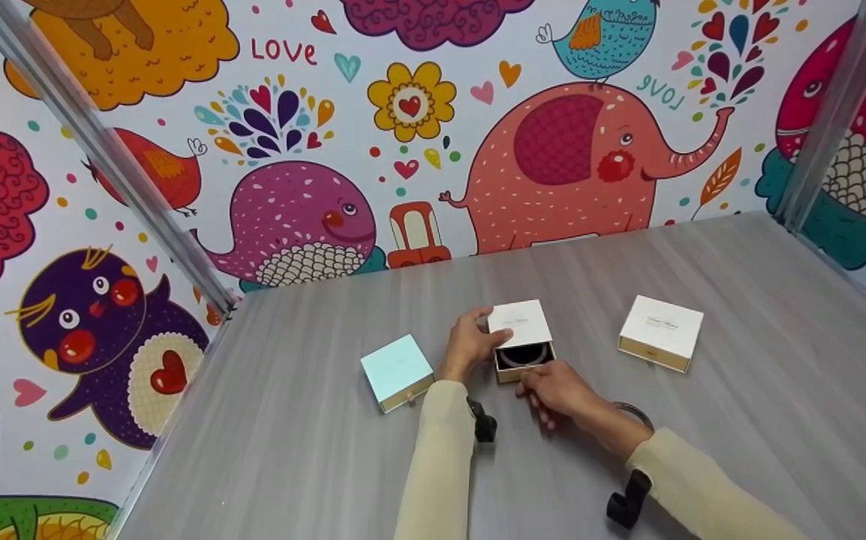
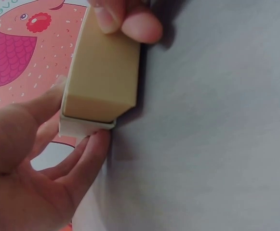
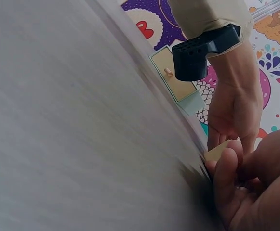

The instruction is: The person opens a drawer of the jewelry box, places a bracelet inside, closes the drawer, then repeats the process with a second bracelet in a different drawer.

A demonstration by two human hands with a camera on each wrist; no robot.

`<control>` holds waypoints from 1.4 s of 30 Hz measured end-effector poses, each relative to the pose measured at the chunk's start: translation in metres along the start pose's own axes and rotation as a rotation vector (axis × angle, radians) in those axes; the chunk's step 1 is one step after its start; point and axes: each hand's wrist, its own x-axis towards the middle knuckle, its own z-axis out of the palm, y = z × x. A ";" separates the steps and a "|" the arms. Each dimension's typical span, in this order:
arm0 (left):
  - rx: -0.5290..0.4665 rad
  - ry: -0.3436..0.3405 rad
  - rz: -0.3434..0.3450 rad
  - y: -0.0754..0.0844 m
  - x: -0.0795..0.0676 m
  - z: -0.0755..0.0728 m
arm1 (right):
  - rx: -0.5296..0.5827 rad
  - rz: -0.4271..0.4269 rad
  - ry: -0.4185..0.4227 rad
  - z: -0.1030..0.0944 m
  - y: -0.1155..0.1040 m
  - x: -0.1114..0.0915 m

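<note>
A white sliding gift box [image 1: 519, 322] lies on the table with its tan-sided drawer [image 1: 508, 377] partly pulled out. Inside the drawer is a black lining with a dark curved band [image 1: 524, 360]; its exact kind is unclear. My left hand [image 1: 470, 345] grips the white sleeve from the left, thumb on top. In the left wrist view, the left hand's fingers [image 2: 89, 159] hold the sleeve's end. At the drawer's front, my right hand [image 1: 560, 386] pinches the edge with curled fingers. The right wrist view shows little of the drawer [image 3: 218, 151] behind those fingers.
A pale blue box [image 1: 397, 371] with a small pull tab lies left of the left hand. Another white box [image 1: 660, 332], closed, is at the right. A dark thin ring [image 1: 634, 412] shows behind the right wrist. A cartoon-printed wall [image 1: 410, 172] borders the table's far edge.
</note>
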 end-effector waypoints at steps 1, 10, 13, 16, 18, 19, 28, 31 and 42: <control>0.000 0.000 0.002 0.000 0.000 0.000 | -0.003 -0.001 0.002 0.000 0.000 0.000; 0.040 0.006 0.023 0.000 0.000 0.000 | 0.000 -0.007 0.011 0.001 0.001 0.002; 0.063 0.007 0.033 0.000 0.001 -0.001 | -0.010 -0.008 0.019 0.001 0.001 0.005; 0.059 0.002 0.030 -0.001 0.002 -0.001 | -0.018 -0.002 0.023 0.002 0.001 0.006; 0.056 -0.001 0.028 -0.001 0.003 -0.001 | -0.023 0.006 0.024 0.001 0.000 0.007; 0.053 -0.002 0.026 -0.001 0.003 -0.001 | -0.022 0.008 0.025 0.001 0.000 0.007; 0.058 -0.002 0.023 -0.002 0.002 -0.001 | -0.030 -0.018 0.031 0.001 0.000 0.007; 0.057 -0.003 0.028 -0.003 0.003 -0.001 | -0.026 -0.022 0.027 0.001 0.000 0.007; 0.035 -0.007 0.035 -0.002 0.002 -0.001 | 0.002 -0.018 0.030 0.000 0.000 0.010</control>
